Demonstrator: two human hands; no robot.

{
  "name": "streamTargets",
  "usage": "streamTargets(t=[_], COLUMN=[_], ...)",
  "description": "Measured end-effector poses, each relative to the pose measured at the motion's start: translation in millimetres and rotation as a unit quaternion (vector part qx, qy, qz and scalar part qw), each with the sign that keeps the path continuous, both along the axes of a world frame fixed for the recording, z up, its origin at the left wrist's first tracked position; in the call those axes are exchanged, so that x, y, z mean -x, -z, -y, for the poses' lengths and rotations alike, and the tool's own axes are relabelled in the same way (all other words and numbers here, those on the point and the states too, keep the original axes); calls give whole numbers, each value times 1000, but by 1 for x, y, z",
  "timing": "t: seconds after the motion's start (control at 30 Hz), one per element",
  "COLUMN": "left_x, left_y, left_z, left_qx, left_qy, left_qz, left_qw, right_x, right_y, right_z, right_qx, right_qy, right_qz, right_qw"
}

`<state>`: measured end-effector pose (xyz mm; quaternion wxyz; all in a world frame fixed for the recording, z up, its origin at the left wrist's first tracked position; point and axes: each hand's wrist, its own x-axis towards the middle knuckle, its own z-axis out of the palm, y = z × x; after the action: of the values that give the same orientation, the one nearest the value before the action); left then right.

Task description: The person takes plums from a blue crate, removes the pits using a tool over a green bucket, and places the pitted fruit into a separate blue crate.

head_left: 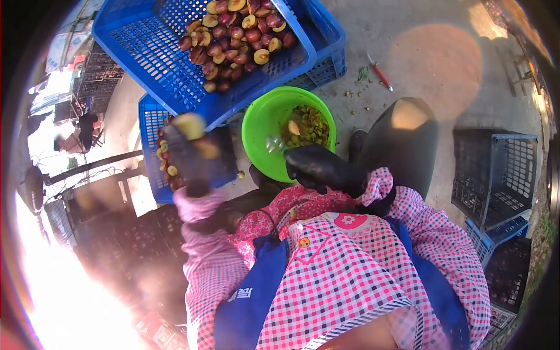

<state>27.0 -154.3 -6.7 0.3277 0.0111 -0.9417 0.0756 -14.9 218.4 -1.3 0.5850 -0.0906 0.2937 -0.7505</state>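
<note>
My left hand (195, 160), in a black glove and blurred by motion, is over the lower blue crate (147, 111) with a halved plum (189, 125) at its fingers. A second orange-yellow piece shows against the palm. My right hand (324, 166), also gloved in black, is closed around a small tool with a shiny metal end (275, 143); its exact kind is too blurred to name. That end points into a bright green bucket (256, 114), where a heap of plum pits (306, 126) lies. Halved plums (236, 44) fill part of the tilted upper blue crate (157, 55).
Red-handled pruning shears (380, 74) lie on the concrete floor beside scattered pits. A black crate (496, 175) stands at the right above a blue one (501, 236). Stacked dark crates (99, 70) and a person (79, 137) are at the far left.
</note>
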Motion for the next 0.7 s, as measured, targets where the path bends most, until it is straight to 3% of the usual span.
streamTargets(t=[0.03, 0.07, 0.1, 0.13, 0.17, 0.23, 0.3, 0.37, 0.4, 0.47, 0.53, 0.57, 0.63, 0.67, 0.7], left_x=[13, 33, 38, 43, 64, 124, 182, 244, 257, 276, 293, 298, 302, 286, 287], left_y=[-67, -134, -135, -134, -138, -111, -77, 1, 18, 40, 46, 42, 32, 33, 36], left_z=[-27, -53, -25, 2, -13, -7, -44, -34, -41, -66, -83, -86, -87, -80, -66], left_qx=[-212, -410, -230, -42, -68, -264, -317, -231, -232, -275, -319, -319, -103, -529, -515], left_qy=[-100, -193, -177, -156, -96, 27, 40, 125, 132, 163, 93, 95, 106, 29, 92], left_qz=[27, 51, 68, 83, 91, 220, 349, 406, 407, 480, 579, 580, 670, 554, 530], left_qw=[972, 890, 955, 983, 989, 939, 881, 876, 874, 817, 745, 743, 728, 642, 667], right_x=[-7, -10, -7, -1, 4, 9, 8, 15, 16, 15, 20, 24, 25, 24, 23], right_y=[17, 25, 15, 8, 2, 2, 7, -2, -4, -1, -3, -2, -2, -3, -3], right_z=[9, 15, 13, 13, 13, 16, 18, 14, 11, 11, 9, 7, 8, 8, 8], right_qx=[-123, -236, -256, -257, -253, -249, -269, -281, -289, -290, -289, -304, -316, -326, -322], right_qy=[57, 111, 84, 84, 74, 63, 78, 87, 91, 125, 119, 78, 83, 88, 86], right_qz=[-254, -486, -453, -453, -422, -391, -370, -357, -343, -332, -326, -293, -279, -267, -265], right_qw=[958, 834, 850, 850, 868, 884, 886, 887, 889, 889, 892, 903, 903, 903, 905])
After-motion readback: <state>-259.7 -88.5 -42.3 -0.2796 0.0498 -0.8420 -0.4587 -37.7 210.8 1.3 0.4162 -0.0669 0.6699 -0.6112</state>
